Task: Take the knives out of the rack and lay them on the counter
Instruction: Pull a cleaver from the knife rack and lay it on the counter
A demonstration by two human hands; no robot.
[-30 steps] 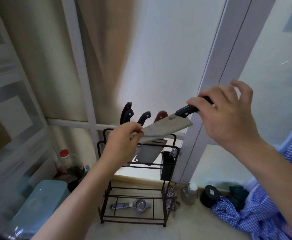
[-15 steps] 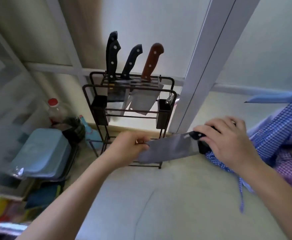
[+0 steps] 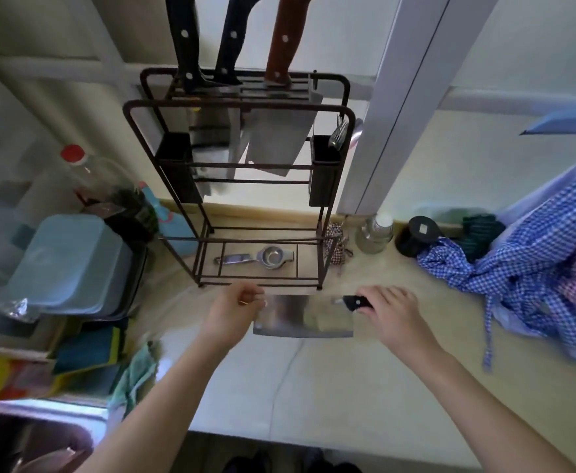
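Note:
A steel cleaver [image 3: 302,315] with a black handle lies flat just above or on the pale counter [image 3: 365,380], in front of the dark wire rack [image 3: 239,105]. My right hand [image 3: 394,315] grips its handle. My left hand [image 3: 233,310] pinches the blade's left end. Three knives stand in the rack's top slots: two black-handled ones [image 3: 186,42] [image 3: 233,39] and a brown-handled cleaver [image 3: 285,39], its broad blade [image 3: 274,141] hanging down inside the rack.
A small metal strainer [image 3: 269,258] lies on the rack's bottom shelf. A blue lidded box [image 3: 71,264] and a red-capped bottle [image 3: 88,172] stand left. A glass jar [image 3: 375,233], a black lid [image 3: 418,233] and blue checked cloth [image 3: 532,268] are right. A sink [image 3: 24,442] is at bottom left.
Both hands have carried the cleaver down from rack height to the counter in front of the rack, and my view has tilted down.

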